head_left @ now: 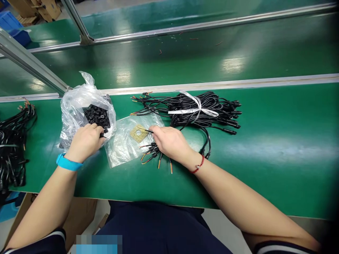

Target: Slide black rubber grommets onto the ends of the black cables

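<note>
My left hand (pixel 88 140) is at the mouth of a clear plastic bag (pixel 72 113) filled with small black plastic parts (pixel 97 115). Its thumb and fingers are closed on one small black part (pixel 102 135). My right hand (pixel 171 141) pinches a thin black cable (pixel 149 131) close to its end, where fine wires stick out leftward. Those wire tips lie over a yellowish square plate with a round hole (pixel 139 133), resting on a flat clear bag (pixel 120 146). Several cable ends with coloured wires (pixel 152 151) lie below my right hand.
A bundle of black cables (pixel 196 107) tied with a white strip lies behind my right hand. More black cables (pixel 13 148) are at the far left. A metal post (pixel 37 63) rises behind the bag, and a metal rail (pixel 212 83) runs along the green table's back.
</note>
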Tool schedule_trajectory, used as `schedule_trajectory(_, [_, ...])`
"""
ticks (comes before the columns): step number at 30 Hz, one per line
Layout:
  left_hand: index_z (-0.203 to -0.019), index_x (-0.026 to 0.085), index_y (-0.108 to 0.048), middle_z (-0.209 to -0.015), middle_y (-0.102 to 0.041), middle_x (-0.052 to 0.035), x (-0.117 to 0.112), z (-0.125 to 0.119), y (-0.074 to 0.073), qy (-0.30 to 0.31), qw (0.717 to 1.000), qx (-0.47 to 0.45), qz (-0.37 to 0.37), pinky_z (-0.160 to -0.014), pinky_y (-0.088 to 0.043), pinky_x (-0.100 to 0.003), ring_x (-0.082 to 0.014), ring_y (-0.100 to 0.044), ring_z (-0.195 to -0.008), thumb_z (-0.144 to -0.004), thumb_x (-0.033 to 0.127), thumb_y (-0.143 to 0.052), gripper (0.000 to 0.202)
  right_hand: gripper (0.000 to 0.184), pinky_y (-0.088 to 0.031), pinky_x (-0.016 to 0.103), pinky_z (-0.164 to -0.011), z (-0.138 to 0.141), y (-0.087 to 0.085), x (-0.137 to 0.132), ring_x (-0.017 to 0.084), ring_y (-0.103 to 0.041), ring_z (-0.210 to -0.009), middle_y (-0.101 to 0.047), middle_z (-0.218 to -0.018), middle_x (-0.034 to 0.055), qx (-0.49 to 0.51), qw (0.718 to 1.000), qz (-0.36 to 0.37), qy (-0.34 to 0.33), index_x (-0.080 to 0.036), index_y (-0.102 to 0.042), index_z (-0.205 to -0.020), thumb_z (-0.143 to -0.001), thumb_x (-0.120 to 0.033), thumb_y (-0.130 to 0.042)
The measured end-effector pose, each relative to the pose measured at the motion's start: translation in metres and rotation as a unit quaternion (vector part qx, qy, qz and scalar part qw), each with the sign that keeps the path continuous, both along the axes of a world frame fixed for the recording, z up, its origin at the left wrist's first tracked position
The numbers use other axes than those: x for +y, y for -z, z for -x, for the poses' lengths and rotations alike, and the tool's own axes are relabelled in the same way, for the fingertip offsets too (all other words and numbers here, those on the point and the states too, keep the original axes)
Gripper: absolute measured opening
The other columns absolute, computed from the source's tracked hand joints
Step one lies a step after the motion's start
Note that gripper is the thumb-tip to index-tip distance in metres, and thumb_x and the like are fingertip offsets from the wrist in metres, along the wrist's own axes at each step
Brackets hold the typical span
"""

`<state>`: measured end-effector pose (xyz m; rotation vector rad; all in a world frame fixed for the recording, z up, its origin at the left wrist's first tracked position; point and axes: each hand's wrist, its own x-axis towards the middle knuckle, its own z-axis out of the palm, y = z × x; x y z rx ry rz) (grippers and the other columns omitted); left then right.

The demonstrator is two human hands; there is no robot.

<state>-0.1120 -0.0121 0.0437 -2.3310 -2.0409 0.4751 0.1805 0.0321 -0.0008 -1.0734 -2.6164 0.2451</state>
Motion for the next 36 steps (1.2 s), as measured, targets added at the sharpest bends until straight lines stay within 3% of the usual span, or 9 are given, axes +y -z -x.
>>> schedule_trajectory(8, [-0.084, 0.022, -0.053, -0.077, -0.062, -0.0069, 0.002, 0.002, 0.005, -0.103, 0.979, -0.166, -0.062, -0.061, -0.039, -0.035, -0.0271, -0.058, -0.071, -0.077, 0.029, -0.054, 0.010, 0.024, -0.023, 0.031, -0.056, 0.011, -0.001, 0.002, 0.014, -0.048, -0.064, -0.060, -0.083, 0.0057, -0.107, 0.993, -0.044, -0.034, -0.016, -0.063, -0.085, -0.092, -0.009, -0.041])
schedule_trajectory(12, [-0.088, 0.022, -0.059, -0.084, -0.060, -0.0054, -0.003, -0.005, -0.003, -0.119, 0.939, -0.280, -0.158, -0.070, -0.044, -0.036, -0.0229, -0.058, -0.076, -0.081, 0.030, -0.055, 0.011, 0.023, -0.025, 0.030, -0.058, 0.010, -0.002, 0.006, 0.015, -0.050, -0.068, -0.060, -0.080, 0.0067, -0.116, 0.992, -0.026, -0.043, -0.014, -0.064, -0.087, -0.092, -0.010, -0.042])
schedule_trajectory(15, [-0.095, 0.024, -0.063, -0.089, -0.062, -0.0035, -0.004, -0.019, -0.014, -0.116, 0.886, -0.405, -0.192, -0.073, -0.046, -0.033, -0.0198, -0.058, -0.079, -0.080, 0.027, -0.060, 0.016, 0.022, -0.026, 0.030, -0.057, 0.008, -0.003, 0.008, 0.015, -0.049, -0.066, -0.061, -0.076, 0.0056, -0.115, 0.992, -0.010, -0.052, -0.013, -0.063, -0.092, -0.093, -0.011, -0.041])
schedule_trajectory(19, [-0.091, 0.020, -0.068, -0.082, -0.065, -0.0021, 0.005, -0.049, -0.021, -0.130, 0.774, -0.606, -0.127, -0.068, -0.048, -0.029, -0.0158, -0.059, -0.072, -0.073, 0.022, -0.067, 0.017, 0.022, -0.019, 0.031, -0.052, 0.009, -0.006, 0.009, 0.014, -0.046, -0.057, -0.060, -0.072, 0.0031, -0.137, 0.989, -0.007, -0.048, -0.016, -0.062, -0.098, -0.091, -0.010, -0.042])
schedule_trajectory(24, [-0.090, 0.019, -0.072, -0.076, -0.065, -0.0017, 0.022, -0.086, -0.004, -0.163, 0.634, -0.755, -0.042, -0.067, -0.049, -0.026, -0.0128, -0.060, -0.068, -0.071, 0.019, -0.069, 0.019, 0.020, -0.024, 0.030, -0.053, 0.010, -0.007, 0.007, 0.013, -0.048, -0.059, -0.060, -0.073, 0.0039, -0.123, 0.991, -0.015, -0.051, -0.015, -0.063, -0.089, -0.090, -0.010, -0.044])
schedule_trajectory(28, [-0.091, 0.019, -0.072, -0.075, -0.066, -0.0010, 0.023, -0.097, 0.017, -0.195, 0.549, -0.812, -0.021, -0.064, -0.049, -0.021, -0.0095, -0.060, -0.066, -0.073, 0.020, -0.071, 0.018, 0.022, -0.037, 0.027, -0.062, -0.001, -0.008, 0.005, 0.015, -0.054, -0.071, -0.062, -0.080, 0.0056, -0.002, 0.999, -0.009, -0.045, -0.014, -0.063, -0.092, -0.094, -0.018, -0.042])
schedule_trajectory(31, [-0.095, 0.019, -0.070, -0.077, -0.068, -0.0016, 0.019, -0.096, 0.027, -0.214, 0.516, -0.829, 0.021, -0.065, -0.050, -0.021, -0.0090, -0.062, -0.065, -0.074, 0.022, -0.072, 0.022, 0.024, -0.042, 0.026, -0.067, -0.010, -0.012, 0.004, 0.014, -0.054, -0.073, -0.062, -0.080, 0.0050, 0.134, 0.991, -0.003, -0.025, -0.014, -0.063, -0.094, -0.095, -0.023, -0.041])
schedule_trajectory(36, [-0.100, 0.019, -0.066, -0.083, -0.070, -0.0035, 0.015, -0.096, 0.029, -0.212, 0.509, -0.831, 0.077, -0.068, -0.053, -0.025, -0.0116, -0.066, -0.068, -0.077, 0.028, -0.070, 0.025, 0.024, -0.042, 0.025, -0.062, -0.013, -0.017, 0.002, 0.011, -0.051, -0.064, -0.059, -0.071, 0.0016, 0.218, 0.976, 0.008, -0.005, -0.015, -0.064, -0.086, -0.094, -0.023, -0.042])
